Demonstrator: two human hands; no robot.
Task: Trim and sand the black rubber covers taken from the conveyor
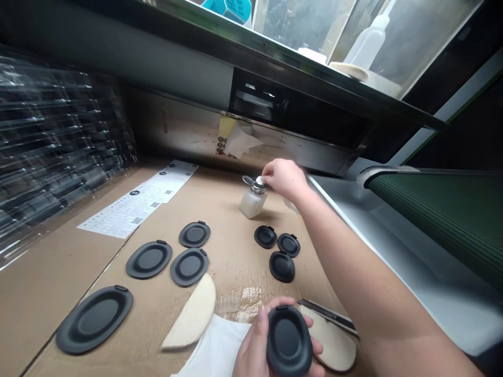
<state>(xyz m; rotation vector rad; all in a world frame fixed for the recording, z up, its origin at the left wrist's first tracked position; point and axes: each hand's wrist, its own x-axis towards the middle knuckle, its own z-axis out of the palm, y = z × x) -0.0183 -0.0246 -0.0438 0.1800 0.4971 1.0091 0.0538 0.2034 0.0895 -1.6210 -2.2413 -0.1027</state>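
Observation:
My left hand (pixel 255 340) is wrapped round a black oval plastic lid (pixel 290 340) with a small tab at its top edge. Farther away, the fingers of my right hand (pixel 283 177) pinch a small white pad (pixel 260 180) at the mouth of a pump dispenser bottle (pixel 252 201). The bottle's round metal cap (pixel 248 180) is flipped up. Below the bottle lie three small black lids (pixel 282 266) close together. More black lids (pixel 146 259) of larger size are spread out on the left.
Cardboard (pixel 228 251) covers the worktop. A cream felt pad (pixel 192 314), a white cloth (pixel 220 348) and a box cutter (pixel 328 315) on another felt piece (pixel 334 343) lie near me. Printed label sheets (pixel 133 201) and stacked clear trays (pixel 58 136) are left; a green conveyor belt (pixel 440 220) is right.

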